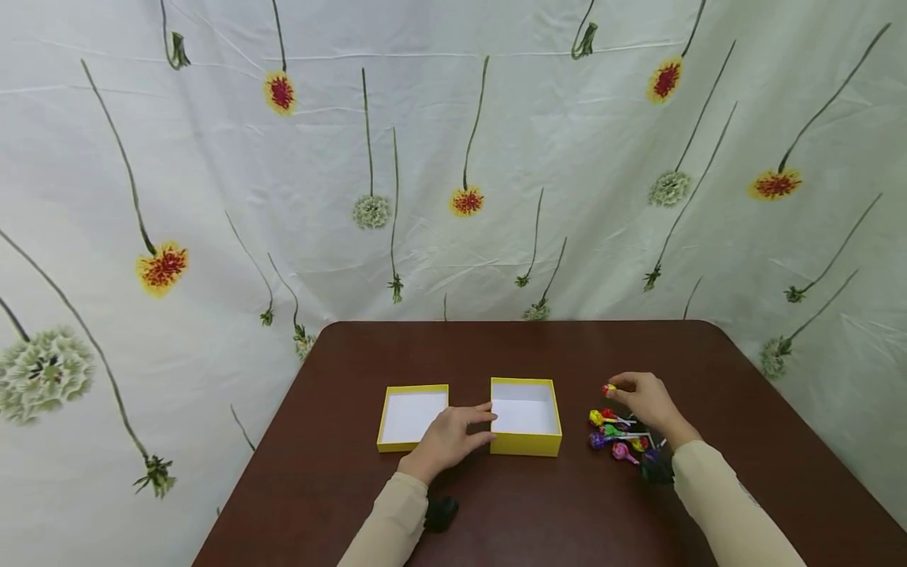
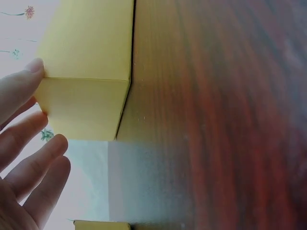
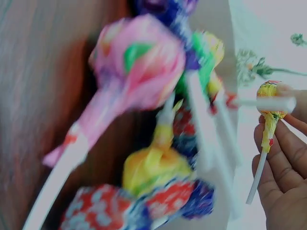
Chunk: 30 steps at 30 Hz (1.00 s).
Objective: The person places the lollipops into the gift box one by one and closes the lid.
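The work looks early: the right hand (image 1: 646, 402) pinches one lollipop (image 1: 608, 390), right of the box (image 1: 524, 446); the pile (image 1: 611, 431) beside it seems left to handle. The left hand (image 1: 449, 435), fingers relaxed, touches the box; the lid (image 1: 407, 417) lies off.

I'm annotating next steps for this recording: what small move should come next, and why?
Probably the right hand should carry the yellow-wrapped lollipop to the open box and lower it in. It pinches that lollipop apart from the other lollipops, the box shows bare white inside, and the left hand touches the box's side, which may keep it steady.
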Each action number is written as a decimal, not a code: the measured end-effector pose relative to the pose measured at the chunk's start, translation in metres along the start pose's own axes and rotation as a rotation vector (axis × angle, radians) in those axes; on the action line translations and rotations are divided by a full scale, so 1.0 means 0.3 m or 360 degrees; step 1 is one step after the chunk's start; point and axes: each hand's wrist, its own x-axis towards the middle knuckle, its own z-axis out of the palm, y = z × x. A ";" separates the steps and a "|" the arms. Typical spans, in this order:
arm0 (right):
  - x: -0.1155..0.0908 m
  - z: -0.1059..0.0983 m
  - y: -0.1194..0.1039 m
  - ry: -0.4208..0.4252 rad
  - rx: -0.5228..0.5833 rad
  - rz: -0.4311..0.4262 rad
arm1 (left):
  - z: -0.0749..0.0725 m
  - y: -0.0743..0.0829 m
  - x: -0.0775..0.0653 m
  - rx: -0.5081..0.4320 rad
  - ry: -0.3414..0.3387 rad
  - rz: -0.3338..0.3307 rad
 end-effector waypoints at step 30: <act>0.019 0.118 -0.239 -0.0016 0.0125 -0.0156 | 0.005 0.019 -0.016 -0.0023 0.0027 -0.0036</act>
